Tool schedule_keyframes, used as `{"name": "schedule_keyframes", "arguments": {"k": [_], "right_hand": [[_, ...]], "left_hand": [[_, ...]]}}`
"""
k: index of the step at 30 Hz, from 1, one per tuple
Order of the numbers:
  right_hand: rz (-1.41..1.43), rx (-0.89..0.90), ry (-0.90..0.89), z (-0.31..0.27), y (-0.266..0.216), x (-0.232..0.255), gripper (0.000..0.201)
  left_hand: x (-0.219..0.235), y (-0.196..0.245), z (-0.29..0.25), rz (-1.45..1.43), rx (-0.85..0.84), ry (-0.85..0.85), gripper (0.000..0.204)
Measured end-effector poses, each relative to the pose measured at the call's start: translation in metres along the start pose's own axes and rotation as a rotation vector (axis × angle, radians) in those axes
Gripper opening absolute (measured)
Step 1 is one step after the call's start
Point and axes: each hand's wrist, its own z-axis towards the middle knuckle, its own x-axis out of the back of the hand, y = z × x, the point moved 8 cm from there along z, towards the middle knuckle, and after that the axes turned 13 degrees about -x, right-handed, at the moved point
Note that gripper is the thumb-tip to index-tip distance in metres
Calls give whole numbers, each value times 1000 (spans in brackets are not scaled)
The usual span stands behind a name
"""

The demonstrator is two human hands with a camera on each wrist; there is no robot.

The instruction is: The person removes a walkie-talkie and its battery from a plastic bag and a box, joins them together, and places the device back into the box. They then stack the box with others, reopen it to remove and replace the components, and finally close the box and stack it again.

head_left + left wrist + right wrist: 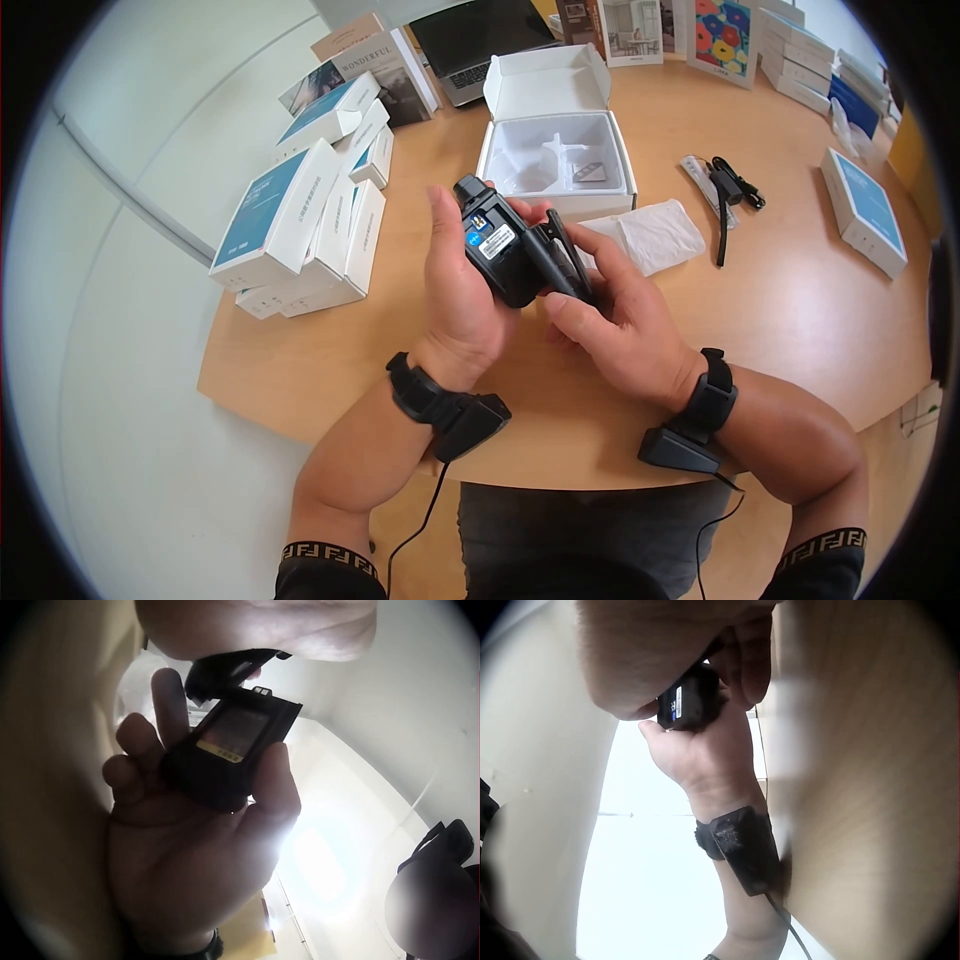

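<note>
My left hand [462,300] holds a black handheld device [492,262] tilted up, its back showing a white label, a blue round sticker and a small card slot. The left fingers reach round its far side. My right hand [630,325] grips a black back piece with a clip [562,262] by the device's lower right side. In the left wrist view, the right thumb and fingers hold this back piece [225,746], whose inner face has a yellow strip. The right wrist view shows the labelled device [690,701] in the left palm, partly covered by the right hand.
Behind the hands stands an open white box [560,150] with a moulded insert. A white pouch [655,238] and a black cable [738,185] lie to its right. Stacked boxes [300,220] rise at left, a laptop [480,45] behind; another box [865,210] lies at right.
</note>
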Motion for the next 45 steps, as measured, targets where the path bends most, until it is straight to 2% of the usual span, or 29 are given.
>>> {"name": "schedule_keyframes", "arguments": {"k": [2, 5, 9, 13, 15, 21, 24, 28, 31, 33, 35, 37, 39, 45], "right_hand": [[-63, -67, -82, -1, -1, -4, 66], [-38, -109, -101, -2, -2, -5, 66], [36, -77, -67, 2, 4, -3, 72], [-64, -26, -91, 2, 1, -6, 77], [-74, 6, -86, 2, -2, -7, 80], [-129, 23, -62, 0, -6, -7, 82], [-178, -34, -62, 1, -2, -7, 82], [-219, 22, -36, 1, -4, -7, 83], [-265, 76, 0, 2, -2, -6, 82], [-288, 126, 25, 1, -5, -5, 82], [-258, 87, 20, 2, -5, -4, 80], [-228, 123, 35, 3, -4, -4, 78], [-199, 159, 50, 2, -5, -3, 77], [-216, 165, 22, 2, -4, -6, 76]], "left_hand": [[0, 1, 0, -20, -12, 0, 62], [1, -1, 1, -66, -39, 4, 58], [2, -3, 1, -82, -32, 14, 55], [3, -6, -1, -76, -21, 30, 50], [-2, -6, -3, -56, -22, -29, 55], [-1, -8, -4, 46, -36, -9, 60], [0, -13, -4, 48, -7, -38, 61], [0, -16, -5, 79, 5, -19, 60], [0, -20, -7, 143, 45, -35, 68], [-4, -18, -9, 55, 12, -49, 62], [-8, -16, -10, 104, -19, -98, 56], [-11, -12, -10, 150, -52, -146, 53], [-7, -14, -9, -27, 26, -58, 50], [-7, -10, -9, -19, 39, -60, 43]]}}
